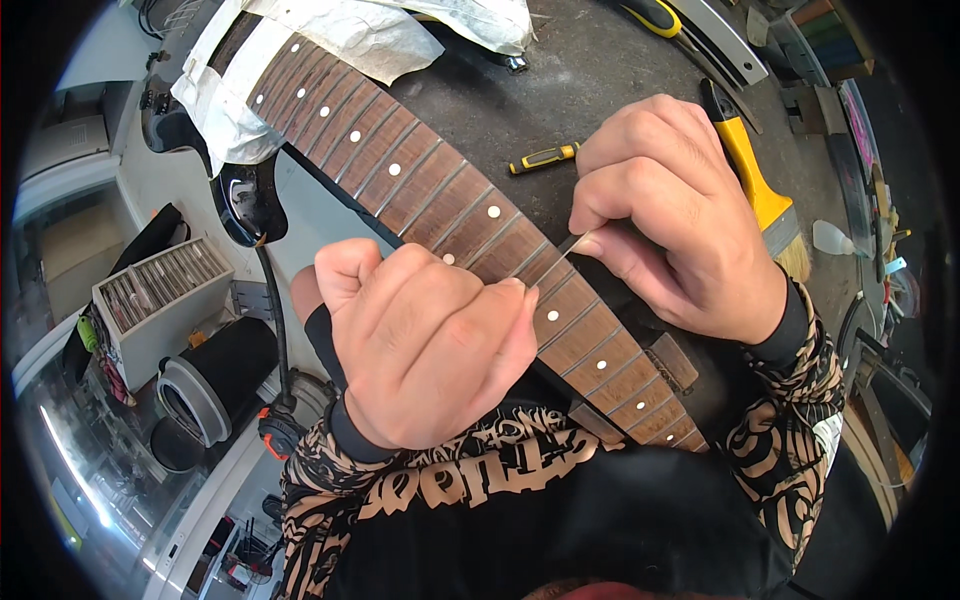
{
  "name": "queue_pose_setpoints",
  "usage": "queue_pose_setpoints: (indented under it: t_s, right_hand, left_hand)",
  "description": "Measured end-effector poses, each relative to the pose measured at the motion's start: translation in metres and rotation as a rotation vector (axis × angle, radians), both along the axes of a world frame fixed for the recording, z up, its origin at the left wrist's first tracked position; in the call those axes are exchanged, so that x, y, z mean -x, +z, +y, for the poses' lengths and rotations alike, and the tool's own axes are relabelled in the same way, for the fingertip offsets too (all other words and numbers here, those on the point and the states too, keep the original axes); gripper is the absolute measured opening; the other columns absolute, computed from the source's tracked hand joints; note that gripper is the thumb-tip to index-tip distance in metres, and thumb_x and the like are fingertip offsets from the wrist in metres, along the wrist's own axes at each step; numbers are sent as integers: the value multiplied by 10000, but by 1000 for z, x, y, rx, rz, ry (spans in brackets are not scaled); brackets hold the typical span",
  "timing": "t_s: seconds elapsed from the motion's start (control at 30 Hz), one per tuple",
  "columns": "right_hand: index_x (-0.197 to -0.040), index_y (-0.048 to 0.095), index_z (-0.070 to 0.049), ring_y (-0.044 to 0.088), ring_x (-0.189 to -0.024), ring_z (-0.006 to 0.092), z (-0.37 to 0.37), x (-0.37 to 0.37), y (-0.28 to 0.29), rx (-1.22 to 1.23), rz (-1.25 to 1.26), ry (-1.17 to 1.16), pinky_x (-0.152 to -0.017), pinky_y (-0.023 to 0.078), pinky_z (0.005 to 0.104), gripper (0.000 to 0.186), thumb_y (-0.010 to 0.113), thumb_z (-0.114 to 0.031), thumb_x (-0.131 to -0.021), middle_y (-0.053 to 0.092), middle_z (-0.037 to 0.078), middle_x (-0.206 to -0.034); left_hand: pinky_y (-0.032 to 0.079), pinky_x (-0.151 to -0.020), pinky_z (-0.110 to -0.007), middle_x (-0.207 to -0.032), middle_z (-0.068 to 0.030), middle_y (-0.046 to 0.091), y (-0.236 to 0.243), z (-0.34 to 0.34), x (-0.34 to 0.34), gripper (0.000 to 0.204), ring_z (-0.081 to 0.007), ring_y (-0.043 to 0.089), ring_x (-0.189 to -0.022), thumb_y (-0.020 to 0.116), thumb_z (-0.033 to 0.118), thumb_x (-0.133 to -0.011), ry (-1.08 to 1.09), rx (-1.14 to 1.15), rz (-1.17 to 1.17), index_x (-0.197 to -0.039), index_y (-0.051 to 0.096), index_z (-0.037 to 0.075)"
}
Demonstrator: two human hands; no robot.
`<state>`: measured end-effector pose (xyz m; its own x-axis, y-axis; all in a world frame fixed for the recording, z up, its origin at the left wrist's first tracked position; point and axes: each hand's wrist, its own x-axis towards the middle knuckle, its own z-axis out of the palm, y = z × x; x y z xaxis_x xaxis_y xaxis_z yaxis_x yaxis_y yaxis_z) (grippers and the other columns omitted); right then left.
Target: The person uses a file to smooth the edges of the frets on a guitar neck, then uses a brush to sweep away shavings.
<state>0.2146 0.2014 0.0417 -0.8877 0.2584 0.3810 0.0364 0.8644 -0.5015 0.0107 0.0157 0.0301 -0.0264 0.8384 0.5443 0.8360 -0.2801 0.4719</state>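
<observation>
A guitar neck [440, 195] lies diagonally before me, from the upper left to the lower right. Its brown fretboard has metal frets and white dot inlays. Between my fingertips runs a thin, narrow strip [553, 266], lined up along one fret; its exact kind is too small to tell. My left hand [430, 345] is closed over the fretboard, thumb and forefinger pinching the near end. From the far side, my right hand [680, 210] pinches the other end, just past the fretboard's edge. White masking paper [345, 40] covers most of the guitar's body; a glossy black part [250, 200] shows.
On the dark bench [480, 110] lie a small yellow-and-black tool [545, 158], a yellow-handled brush [755, 180] and a yellow-black handle [655, 15]. Wooden blocks [671, 362] sit beside the neck's lower end. At left stand a slotted box [165, 285] and a dark cylindrical container [215, 380].
</observation>
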Motion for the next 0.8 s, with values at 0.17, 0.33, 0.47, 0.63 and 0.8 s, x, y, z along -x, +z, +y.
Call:
queue_pose_setpoints:
  t_s: [0.17, 0.33, 0.47, 0.63, 0.8]
  right_hand:
    - [-1097, 728, -104, 691, -1102, 352, -4, -12, -2, 51, 8, 33, -990, 503, 488, 301, 918, -80, -865, 706, 72, -1126]
    - [-1101, 727, -100, 687, -1113, 353, -6, -10, -4, 48, -6, -32, -995, 506, 484, 304, 918, -68, -866, 706, 87, -1132]
    - [-1106, 726, -101, 686, -1125, 348, -3, -5, -6, 14, 12, -32, -1003, 505, 485, 311, 923, -64, -868, 706, 92, -1147]
    - [-1109, 726, -101, 682, -1141, 348, -4, -12, -7, 44, 13, -5, -1013, 504, 492, 315, 926, -66, -869, 704, 91, -1174]
    - [-1113, 727, -102, 676, -1145, 356, -11, -14, -5, 42, -6, -27, -1017, 502, 493, 313, 925, -70, -873, 700, 92, -1164]
  left_hand:
    - [405, -861, -420, -824, 25, 673, 2, -3, -9, 349, -201, 593, -697, 971, -24, -802, -16, 7, -2, -1070, 792, 109]
    - [399, -860, -424, -838, 17, 691, 1, 2, -6, 371, -201, 603, -708, 972, -38, -787, -44, 23, -22, -1081, 796, 103]
    - [391, -855, -422, -844, 14, 700, 0, 4, -3, 380, -201, 605, -706, 974, -43, -779, -8, -5, -14, -1086, 801, 97]
    - [382, -838, -421, -831, 15, 699, -1, 0, -7, 385, -200, 600, -698, 981, -46, -768, -18, -25, 23, -1078, 803, 95]
    - [375, -797, -415, -816, 10, 694, 0, 2, -7, 378, -202, 591, -677, 974, -58, -779, -64, 2, -23, -1082, 804, 91]
